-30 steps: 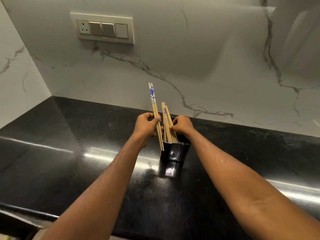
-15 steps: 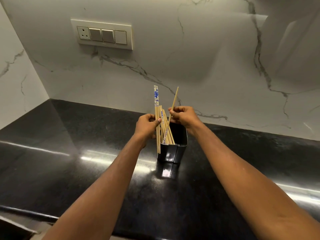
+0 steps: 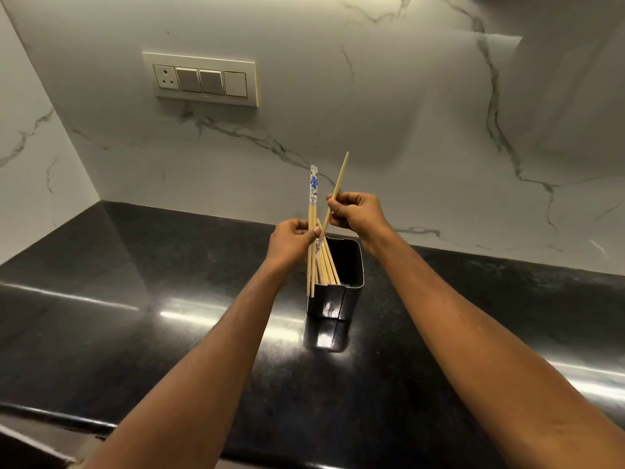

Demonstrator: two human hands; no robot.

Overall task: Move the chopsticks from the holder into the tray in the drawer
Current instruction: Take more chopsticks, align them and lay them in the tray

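1. A glossy black rectangular holder [image 3: 341, 299] stands upright on the dark polished bench [image 3: 135, 316], near the back wall
2. Inside it, a bundle of plain pale wooden chopsticks [image 3: 327, 269] leans against its left side, tops rising above the rim; the right part of the interior shows only dark, and the sticks overlap too much to count
3. The left hand [image 3: 291, 241] is curled round a patterned pair [image 3: 314, 187] of chopsticks with blue-and-white tops, thumb pressed against them; the pair stands nearly upright just outside the holder's left wall, its lower tips in front of the upper left corner and clear of the bench
4. The right hand [image 3: 359, 215] pinches a single chopstick [image 3: 341, 176] between thumb and fingertips; it tilts up to the right, its upper end above the hand and its lower end running down beside the left thumb; I cannot tell if that end is inside the holder
5. Both hands are close together above the holder's opening
6. A switch plate [image 3: 203, 79] with one socket and three switches is set in the white marble wall [image 3: 406, 113], up to the left
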